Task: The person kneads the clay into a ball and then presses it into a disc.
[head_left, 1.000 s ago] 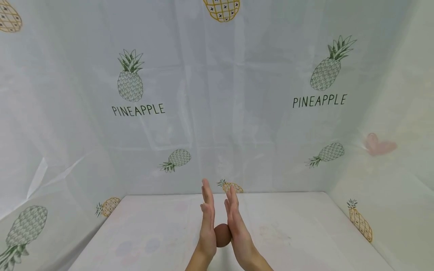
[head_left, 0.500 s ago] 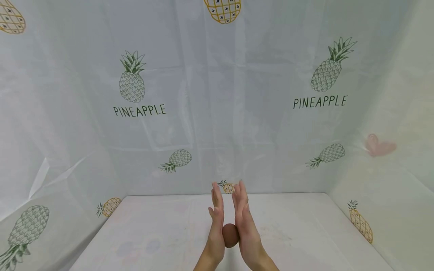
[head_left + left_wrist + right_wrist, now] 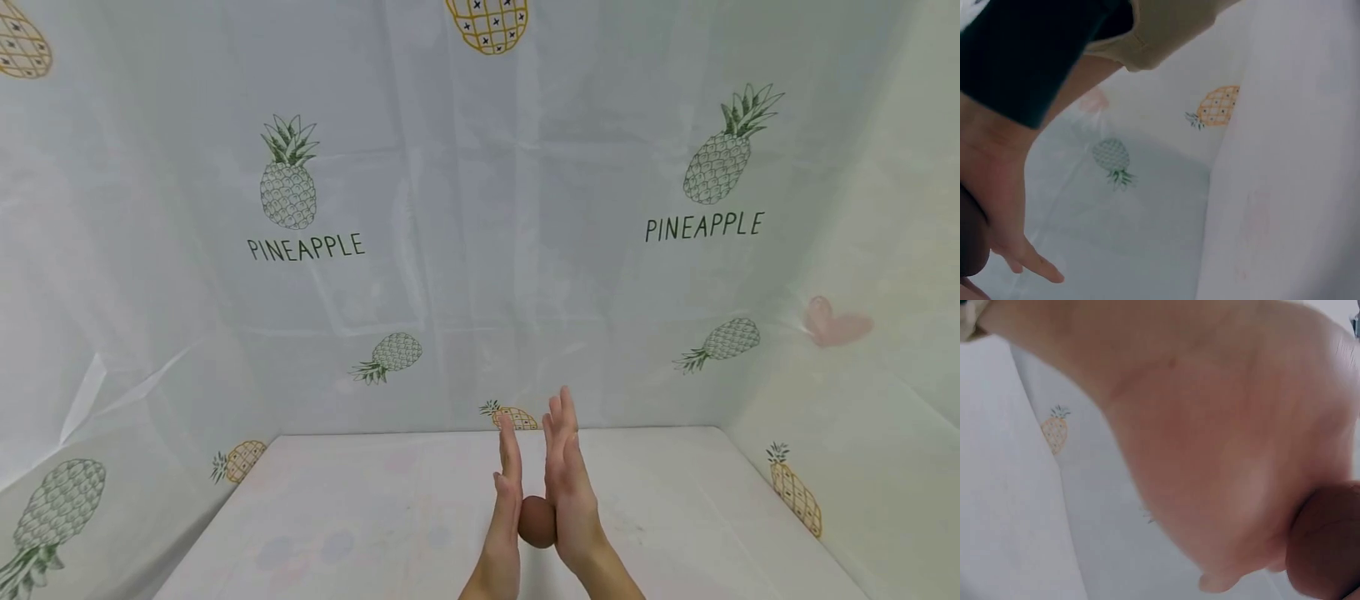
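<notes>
A brown ball (image 3: 537,522) sits between my two palms, above the white table. It looks smooth and round from the head view, while a fine line runs across the ball (image 3: 1329,544) in the right wrist view. My left hand (image 3: 506,508) stands on edge with straight fingers pointing forward, its palm against the ball's left side. Facing it, my right hand (image 3: 572,500) presses the other side, fingers straight and reaching farther forward than the left ones. In the left wrist view only part of the ball (image 3: 969,240) shows at the edge.
The white table (image 3: 360,500) has faint coloured stains. A pale sheet (image 3: 480,275) printed with pineapples hangs behind and along both sides. A dark sleeve (image 3: 1035,56) shows in the left wrist view.
Both hands and the ball have shifted to the right. My right hand has slid forward relative to the left, whose fingertips were farther ahead at first. The ball stays between the palms.
</notes>
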`<control>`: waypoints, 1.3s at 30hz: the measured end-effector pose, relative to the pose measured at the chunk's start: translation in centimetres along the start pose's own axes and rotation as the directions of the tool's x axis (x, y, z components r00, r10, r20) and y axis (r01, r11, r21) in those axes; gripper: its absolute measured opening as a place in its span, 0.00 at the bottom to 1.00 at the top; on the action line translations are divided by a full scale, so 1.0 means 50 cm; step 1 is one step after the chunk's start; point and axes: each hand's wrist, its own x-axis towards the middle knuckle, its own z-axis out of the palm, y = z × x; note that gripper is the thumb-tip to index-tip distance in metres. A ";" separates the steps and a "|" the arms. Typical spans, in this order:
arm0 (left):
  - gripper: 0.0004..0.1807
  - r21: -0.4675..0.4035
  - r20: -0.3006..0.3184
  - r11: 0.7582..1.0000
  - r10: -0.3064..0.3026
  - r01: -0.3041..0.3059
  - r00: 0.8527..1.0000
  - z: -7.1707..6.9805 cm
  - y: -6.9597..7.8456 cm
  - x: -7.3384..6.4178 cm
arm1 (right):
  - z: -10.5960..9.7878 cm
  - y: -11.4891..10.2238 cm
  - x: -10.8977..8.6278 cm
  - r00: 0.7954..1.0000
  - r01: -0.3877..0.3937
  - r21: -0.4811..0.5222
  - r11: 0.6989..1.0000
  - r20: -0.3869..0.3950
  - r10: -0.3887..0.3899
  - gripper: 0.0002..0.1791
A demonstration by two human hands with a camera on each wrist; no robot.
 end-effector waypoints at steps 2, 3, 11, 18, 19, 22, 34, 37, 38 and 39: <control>0.30 -0.016 0.005 1.000 -0.010 0.011 1.000 0.000 0.008 -0.001 | -0.001 0.007 0.003 1.000 -0.009 0.001 1.000 -0.021 0.009 0.32; 0.30 -0.020 0.003 1.000 -0.018 0.018 1.000 -0.001 0.011 -0.001 | -0.001 0.010 0.004 1.000 -0.015 0.001 1.000 -0.026 0.015 0.32; 0.31 0.022 -0.045 1.000 0.015 -0.014 0.999 -0.028 0.019 0.001 | 0.027 0.047 0.000 0.995 -0.101 -0.023 0.995 0.024 0.102 0.30; 0.31 0.043 -0.134 0.998 0.044 -0.038 0.990 -0.062 0.022 0.008 | 0.060 0.050 -0.018 0.976 -0.177 -0.034 0.984 0.124 0.180 0.29; 0.32 0.045 -0.147 0.998 0.050 -0.044 0.988 -0.068 0.022 0.009 | 0.064 0.049 -0.020 0.972 -0.184 -0.027 0.983 0.144 0.186 0.29; 0.32 0.050 -0.191 0.997 0.060 -0.051 0.980 -0.087 0.018 0.013 | 0.072 0.045 -0.025 0.959 -0.195 -0.004 0.981 0.207 0.191 0.30; 0.31 0.122 -0.267 0.992 0.069 -0.037 0.961 -0.125 -0.009 0.025 | 0.090 0.018 -0.031 0.952 -0.164 -0.005 0.986 0.262 0.160 0.29; 0.30 0.110 -0.253 0.994 0.046 -0.019 0.966 -0.121 -0.012 0.024 | 0.092 0.009 -0.035 0.959 -0.144 -0.010 0.989 0.246 0.142 0.29; 0.30 0.108 -0.244 0.994 0.040 -0.014 0.969 -0.118 -0.014 0.024 | 0.091 0.007 -0.036 0.961 -0.136 -0.009 0.991 0.240 0.134 0.29; 0.30 0.103 -0.237 0.995 0.033 -0.009 0.971 -0.116 -0.015 0.023 | 0.091 0.005 -0.036 0.964 -0.126 -0.006 0.992 0.236 0.124 0.29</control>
